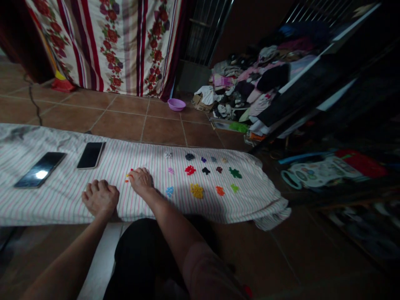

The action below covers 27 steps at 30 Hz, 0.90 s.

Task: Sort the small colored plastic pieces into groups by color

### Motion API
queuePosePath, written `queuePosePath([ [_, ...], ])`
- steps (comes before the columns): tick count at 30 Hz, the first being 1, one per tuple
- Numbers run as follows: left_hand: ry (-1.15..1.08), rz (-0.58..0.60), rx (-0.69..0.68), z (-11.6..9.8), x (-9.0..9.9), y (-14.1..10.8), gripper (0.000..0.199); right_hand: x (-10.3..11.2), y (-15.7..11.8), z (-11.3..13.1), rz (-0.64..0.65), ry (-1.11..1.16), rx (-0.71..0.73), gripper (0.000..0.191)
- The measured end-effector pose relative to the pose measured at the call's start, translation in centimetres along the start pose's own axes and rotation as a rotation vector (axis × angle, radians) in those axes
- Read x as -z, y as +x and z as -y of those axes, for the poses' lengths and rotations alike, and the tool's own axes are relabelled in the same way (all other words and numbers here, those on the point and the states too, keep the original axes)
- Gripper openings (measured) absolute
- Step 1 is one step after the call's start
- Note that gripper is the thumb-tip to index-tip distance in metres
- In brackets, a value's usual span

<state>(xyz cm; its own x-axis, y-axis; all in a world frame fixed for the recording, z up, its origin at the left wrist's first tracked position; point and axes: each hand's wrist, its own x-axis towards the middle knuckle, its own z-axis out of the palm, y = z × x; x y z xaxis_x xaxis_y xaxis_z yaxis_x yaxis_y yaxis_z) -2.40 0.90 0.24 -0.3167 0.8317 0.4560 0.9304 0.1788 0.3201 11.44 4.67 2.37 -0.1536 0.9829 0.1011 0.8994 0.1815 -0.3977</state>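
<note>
A few small red, yellow and orange pieces (126,181) lie on the striped cloth (150,212), right at the fingertips of your right hand (140,180). That hand is palm down with its fingers bent over the cloth; whether it pinches a piece, you cannot tell from this view. Your left hand (100,196) rests released on the cloth, to the left and nearer, palm down with fingers loosely bent.

To the right of your right hand are small piles sorted by colour: in the near row, light blue pieces (169,191), yellow pieces (196,191), orange pieces (220,190) and light green pieces (234,188); in the middle row, a red pile (190,170) and a dark green pile (235,172) among others. On your left lie two smartphones (90,155). Beyond, a purple basin (176,104) sits on the tiled floor (125,118), near a floral striped curtain (125,46).
</note>
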Motion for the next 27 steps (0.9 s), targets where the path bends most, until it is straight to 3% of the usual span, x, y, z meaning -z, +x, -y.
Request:
queuePosePath([
  [10, 0.004, 0.027, 0.014, -0.5, 0.7, 0.1, 0.037, 2.6, -1.7, -2.1, -0.074, 0.105, -0.119, 0.023],
  [20, -0.032, 0.007, 0.024, -0.2, 0.2, 0.1, 0.036, 2.4, -3.6, -6.6, -0.188, 0.806, -0.216, 0.02],
  [27, -0.019, 0.019, 0.033, -0.4, 0.5, 0.1, 0.038, 2.4, -4.6, -8.0, -0.263, 1.077, -0.246, 0.023],
])
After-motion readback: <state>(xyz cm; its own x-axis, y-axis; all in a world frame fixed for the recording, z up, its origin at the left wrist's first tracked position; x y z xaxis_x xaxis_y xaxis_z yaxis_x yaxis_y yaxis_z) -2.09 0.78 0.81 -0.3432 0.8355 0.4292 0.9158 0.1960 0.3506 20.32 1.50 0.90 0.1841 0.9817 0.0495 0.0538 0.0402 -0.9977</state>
